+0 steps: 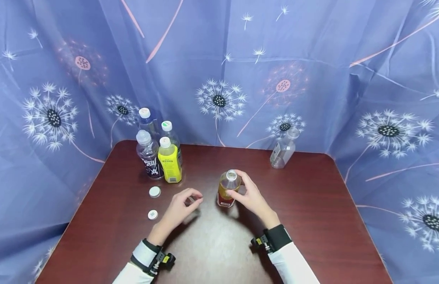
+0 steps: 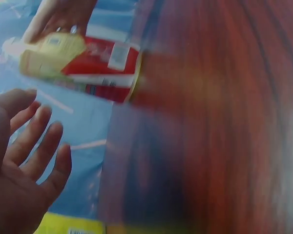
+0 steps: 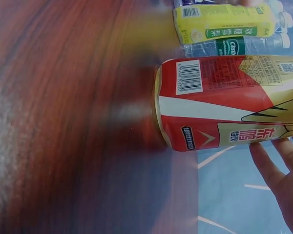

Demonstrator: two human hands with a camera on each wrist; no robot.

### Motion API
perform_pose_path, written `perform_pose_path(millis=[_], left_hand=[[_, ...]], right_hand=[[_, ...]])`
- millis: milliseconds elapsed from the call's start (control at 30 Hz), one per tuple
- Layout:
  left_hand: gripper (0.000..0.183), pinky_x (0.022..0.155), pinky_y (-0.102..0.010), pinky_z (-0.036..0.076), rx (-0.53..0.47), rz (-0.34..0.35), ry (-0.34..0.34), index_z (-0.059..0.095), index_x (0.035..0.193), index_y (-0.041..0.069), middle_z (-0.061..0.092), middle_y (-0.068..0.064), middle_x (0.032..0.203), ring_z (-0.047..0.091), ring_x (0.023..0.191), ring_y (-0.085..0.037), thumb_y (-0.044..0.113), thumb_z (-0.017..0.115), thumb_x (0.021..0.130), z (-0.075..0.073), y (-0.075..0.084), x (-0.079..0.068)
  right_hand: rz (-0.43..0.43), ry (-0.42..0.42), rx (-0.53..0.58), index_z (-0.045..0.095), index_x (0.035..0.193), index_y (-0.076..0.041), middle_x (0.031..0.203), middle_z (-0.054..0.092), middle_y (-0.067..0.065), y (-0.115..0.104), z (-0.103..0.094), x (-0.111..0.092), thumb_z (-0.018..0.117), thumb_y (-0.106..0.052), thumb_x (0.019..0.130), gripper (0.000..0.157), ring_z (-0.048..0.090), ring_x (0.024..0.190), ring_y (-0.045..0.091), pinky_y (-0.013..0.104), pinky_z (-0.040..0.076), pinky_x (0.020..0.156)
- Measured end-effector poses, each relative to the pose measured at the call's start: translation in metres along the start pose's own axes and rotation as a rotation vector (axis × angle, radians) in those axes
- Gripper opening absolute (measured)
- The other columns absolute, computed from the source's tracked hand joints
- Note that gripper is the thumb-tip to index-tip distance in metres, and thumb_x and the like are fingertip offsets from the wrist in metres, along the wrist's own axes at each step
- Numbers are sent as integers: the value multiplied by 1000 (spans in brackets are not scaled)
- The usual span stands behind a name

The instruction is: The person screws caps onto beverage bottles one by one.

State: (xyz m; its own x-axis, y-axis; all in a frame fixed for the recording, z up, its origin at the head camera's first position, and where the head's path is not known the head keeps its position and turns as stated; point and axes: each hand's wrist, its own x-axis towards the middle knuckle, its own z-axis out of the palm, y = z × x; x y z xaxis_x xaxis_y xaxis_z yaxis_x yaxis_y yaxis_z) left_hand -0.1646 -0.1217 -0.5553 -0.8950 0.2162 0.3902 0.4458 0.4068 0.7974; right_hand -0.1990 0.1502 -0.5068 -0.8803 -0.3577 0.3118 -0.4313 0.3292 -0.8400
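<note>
My right hand (image 1: 253, 199) grips a drink bottle (image 1: 224, 195) by its upper part, thumb on one side and fingers on the other. The bottle is upright, with a red and gold label that shows large in the right wrist view. Its mouth is uncovered and faces up. To its left, my left hand (image 1: 182, 205) hovers above the table with loosely bent fingers and holds nothing. The left wrist view shows those fingers (image 2: 34, 141) apart from the bottle. Two white caps, one farther back (image 1: 155, 192) and one nearer (image 1: 153, 215), lie left of my left hand.
Several capped bottles crowd the back left, including a yellow-labelled bottle (image 1: 170, 163) and a dark-labelled bottle (image 1: 148, 156). A clear bottle (image 1: 284, 150) without a cap stands at the back right. Blue patterned cloth (image 1: 219, 47) hangs behind the dark red table (image 1: 311, 205).
</note>
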Motion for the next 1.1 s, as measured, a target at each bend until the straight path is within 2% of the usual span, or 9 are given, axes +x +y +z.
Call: perform_pose_path(millis=[100,267,433,567,700,867,1100], left_hand=[[13,72,-31,60,28,17,-40,75,101,8,73,1,94,68,83,-10,5,81,89,-15,-3,1],[25,83,-37,54,192,15,-131,75,107,7,72,-4,103,64,96,-23,8,86,85,-53,-11,-5],[36,92,-49,50,316,-99,-257,72,112,4,69,-11,108,60,103,-32,13,89,81,-99,-23,-14],[42,92,-52,52,338,-197,-334,71,111,4,67,-11,107,62,104,-33,18,92,78,-122,-30,-20],[47,87,-47,53,337,-246,-393,70,110,3,65,-10,103,61,98,-31,21,95,74,-129,-33,-24],[49,84,-43,52,351,-322,-440,69,107,4,63,-8,99,59,93,-26,20,97,70,-129,-32,-28],[50,85,-45,51,362,-388,-459,66,106,4,60,-8,100,57,93,-25,17,97,70,-127,-33,-30]], right_hand=[[3,8,-20,49,144,1,131,62,20,17,-1,2,82,2,87,66,62,115,31,44,57,96],[2,1,-10,50,146,-6,133,63,15,31,0,3,83,-3,87,68,62,116,27,42,57,96],[-11,-19,33,50,146,-11,132,63,10,35,3,2,83,-8,89,66,63,115,24,46,58,95],[-14,-25,38,50,147,-12,130,63,10,36,4,1,84,-8,89,67,63,113,23,50,58,93],[-25,-20,34,49,147,-12,130,63,10,36,3,2,84,-8,88,68,63,113,24,50,59,92],[-30,-21,31,49,147,-13,131,63,9,37,2,4,83,-9,89,67,63,114,22,40,59,93],[-26,-18,33,49,147,-13,131,64,9,38,2,3,83,-8,89,67,63,115,22,35,58,94]])
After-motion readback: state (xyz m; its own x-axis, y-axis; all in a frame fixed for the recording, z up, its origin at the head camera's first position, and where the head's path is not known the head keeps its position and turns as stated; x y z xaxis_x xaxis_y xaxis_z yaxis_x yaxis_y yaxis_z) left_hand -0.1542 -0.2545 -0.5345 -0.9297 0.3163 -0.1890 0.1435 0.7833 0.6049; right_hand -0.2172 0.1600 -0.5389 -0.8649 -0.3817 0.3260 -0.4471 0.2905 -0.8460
